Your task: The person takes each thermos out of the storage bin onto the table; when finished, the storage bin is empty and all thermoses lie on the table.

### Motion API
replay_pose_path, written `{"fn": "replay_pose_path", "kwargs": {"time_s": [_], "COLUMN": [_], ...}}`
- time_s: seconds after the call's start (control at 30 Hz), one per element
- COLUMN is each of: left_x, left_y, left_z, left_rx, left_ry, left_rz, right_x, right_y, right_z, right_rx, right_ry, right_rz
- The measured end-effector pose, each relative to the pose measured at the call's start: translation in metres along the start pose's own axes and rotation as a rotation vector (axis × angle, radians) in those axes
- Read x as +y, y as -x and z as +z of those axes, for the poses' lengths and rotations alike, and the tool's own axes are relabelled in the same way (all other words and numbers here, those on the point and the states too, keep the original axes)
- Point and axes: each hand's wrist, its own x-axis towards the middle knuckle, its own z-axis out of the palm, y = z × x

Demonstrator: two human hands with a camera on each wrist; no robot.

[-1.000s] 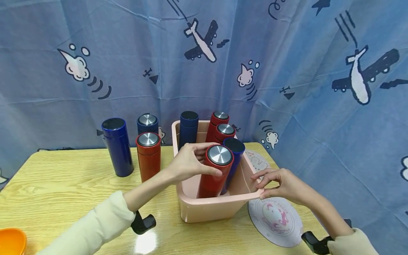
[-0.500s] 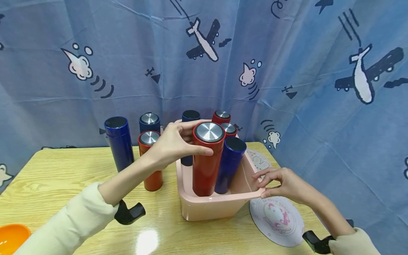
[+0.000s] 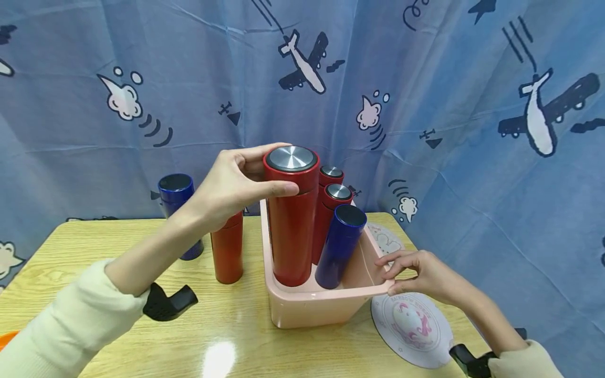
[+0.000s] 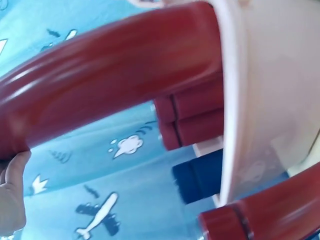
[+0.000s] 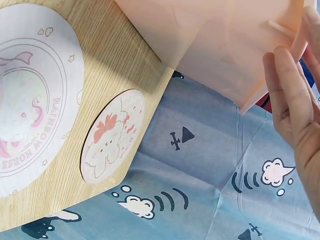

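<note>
My left hand (image 3: 236, 181) grips a red thermos flask (image 3: 293, 241) just below its silver lid, fingers behind and thumb in front. The flask stands nearly upright, its lower end inside the pink bin (image 3: 312, 312). In the left wrist view the flask (image 4: 115, 70) crosses the bin's rim (image 4: 231, 100). At the bin's right front corner, my right hand (image 3: 420, 270) pinches the rim between thumb and fingers. Also in the bin are a leaning blue flask (image 3: 341, 249), two red flasks behind it, and a dark blue flask (image 4: 200, 175), hidden in the head view.
Left of the bin, a red flask (image 3: 228, 252) and a blue flask (image 3: 176, 191) stand on the wooden table (image 3: 255, 346), partly behind my left arm. Round printed mats (image 3: 411, 328) lie to the right. An orange bowl's edge (image 3: 7, 338) shows at far left. A patterned curtain (image 3: 189, 105) hangs behind.
My left hand has raised the red thermos flask and brought it leftward within the bin. The leaning blue flask shows more fully now. My right hand has stayed at the rim.
</note>
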Motion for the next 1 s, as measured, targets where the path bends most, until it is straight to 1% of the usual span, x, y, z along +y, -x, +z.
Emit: {"fn": "replay_pose_path", "kwargs": {"time_s": [0.1,0.2,0.37,0.53,0.73,1.0], "left_x": [0.01,0.018,0.024,0.027,0.029,0.027], "left_y": [0.001,0.005,0.013,0.019,0.029,0.041], "left_z": [-0.006,-0.011,-0.016,-0.023,-0.032,-0.041], "left_rx": [0.015,0.025,0.038,0.044,0.05,0.049], "left_ry": [-0.025,-0.047,-0.096,-0.126,-0.135,-0.154], "left_rz": [0.023,0.026,0.025,0.018,-0.019,-0.038], "right_x": [0.0,0.0,0.003,0.005,0.005,0.006], "right_y": [0.0,0.001,0.002,0.002,0.003,0.005], "right_z": [0.0,-0.001,0.0,0.001,0.001,0.001], "right_rx": [0.005,0.007,0.01,0.01,0.012,0.021], "right_ry": [0.0,0.003,0.018,0.009,-0.023,-0.021], "right_rz": [0.002,-0.005,-0.024,-0.042,-0.049,-0.08]}}
